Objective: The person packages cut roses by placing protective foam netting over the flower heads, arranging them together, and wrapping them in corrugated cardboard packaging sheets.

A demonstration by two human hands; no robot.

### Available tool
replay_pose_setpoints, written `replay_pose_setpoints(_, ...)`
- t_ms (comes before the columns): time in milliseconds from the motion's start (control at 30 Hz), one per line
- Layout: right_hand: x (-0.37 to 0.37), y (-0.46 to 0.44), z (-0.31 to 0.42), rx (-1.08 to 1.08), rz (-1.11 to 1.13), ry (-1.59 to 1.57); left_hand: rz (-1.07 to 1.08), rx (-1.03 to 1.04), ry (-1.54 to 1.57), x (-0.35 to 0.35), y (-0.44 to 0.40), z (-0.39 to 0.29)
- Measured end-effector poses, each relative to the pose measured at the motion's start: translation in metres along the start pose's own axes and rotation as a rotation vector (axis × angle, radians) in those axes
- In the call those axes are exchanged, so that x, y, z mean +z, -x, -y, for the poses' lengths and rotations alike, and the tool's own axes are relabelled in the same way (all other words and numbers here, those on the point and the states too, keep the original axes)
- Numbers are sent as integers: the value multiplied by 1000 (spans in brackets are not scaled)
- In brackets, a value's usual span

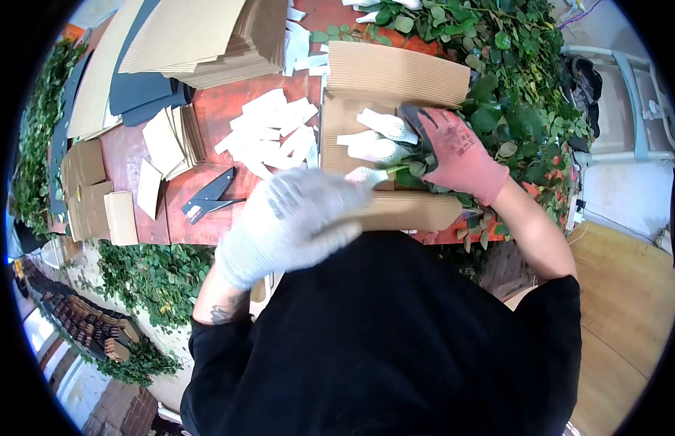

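My left hand, in a whitish knitted glove, is smeared by motion over the near left edge of a corrugated cardboard wrap. Its fingertips are close to a netted flower bud; whether they touch it I cannot tell. My right hand, in a red glove with dark fingertips, is closed around leafy flower stems at the wrap's right side. Several buds in white net sleeves lie on the cardboard, heads to the left. The right palm hides part of the stems.
White paper strips and a black stapler lie left of the wrap on the red table. Stacked cardboard sheets stand behind. Leafy stems crowd the right side. Small folded cards sit further left.
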State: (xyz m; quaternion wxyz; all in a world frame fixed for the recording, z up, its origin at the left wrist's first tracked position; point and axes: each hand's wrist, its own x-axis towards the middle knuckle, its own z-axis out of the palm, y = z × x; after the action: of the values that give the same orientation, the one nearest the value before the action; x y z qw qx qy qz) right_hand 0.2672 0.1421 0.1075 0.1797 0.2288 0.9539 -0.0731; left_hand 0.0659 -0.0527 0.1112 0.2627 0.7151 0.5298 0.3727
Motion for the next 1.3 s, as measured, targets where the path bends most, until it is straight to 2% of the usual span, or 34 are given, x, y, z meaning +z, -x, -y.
replay_pose_setpoints(33,1,3,-2,4,10,-9,-25,-67,-34,-4,-11,0)
replay_pose_setpoints(100,2,9,-6,-88,-131,181,-154,-130,-185,15,-30,21)
replay_pose_setpoints(167,-24,24,-2,-82,-132,74,-161,-99,-235,35,-48,46)
replay_pose_setpoints(233,-37,34,-14,-83,-465,9,-160,-73,-288,48,-52,65)
replay_pose_setpoints(300,-46,25,-18,-103,-472,-16,-108,-102,-278,54,-54,77)
replay_pose_setpoints(367,-37,14,-11,-118,-437,113,-33,-159,-316,51,-54,71)
replay_pose_setpoints(433,-21,0,-10,-162,-230,113,-31,-222,-234,52,-52,70)
replay_pose_setpoints(567,-7,-2,-16,-278,-259,33,-42,-237,-396,56,-53,74)
replay_pose_setpoints(633,-8,0,-17,-299,-288,-30,-108,-208,-377,54,-54,77)
replay_pose_setpoints(700,-7,4,-17,-323,-185,-239,-243,-150,-458,55,-53,86)
replay_pose_setpoints(733,9,6,-16,-380,-294,-126,-191,-191,-486,54,-53,83)
replay_pose_setpoints(767,15,7,-14,-377,-292,-126,-190,-190,-483,54,-51,81)
replay_pose_setpoints(833,20,3,-12,-294,85,-112,-261,-150,-508,52,-46,77)
replay_pose_setpoints(867,25,12,-11,-321,-34,-2,-324,-153,-415,44,-43,66)
replay_pose_setpoints(900,25,15,-13,-319,-33,-7,-319,-154,-414,36,-43,55)
replay_pose_setpoints(967,24,21,-14,-383,-206,42,-169,-145,-196,25,-42,39)
replay_pose_setpoints(1000,25,23,-14,-353,-214,51,-129,-119,-154,27,-44,37)
replay_pose_setpoints(1100,9,31,-8,-244,-281,134,-80,-67,-170,42,-42,78)
replay_pose_setpoints(1167,-7,41,-16,-216,-313,113,-45,-142,-196,44,-39,84)
replay_pose_setpoints(1233,-22,49,-27,-158,-315,-57,-79,-131,-162,45,-37,82)
replay_pose_setpoints(1300,-37,41,-33,-151,-438,-381,-98,-141,-144,42,-33,79)
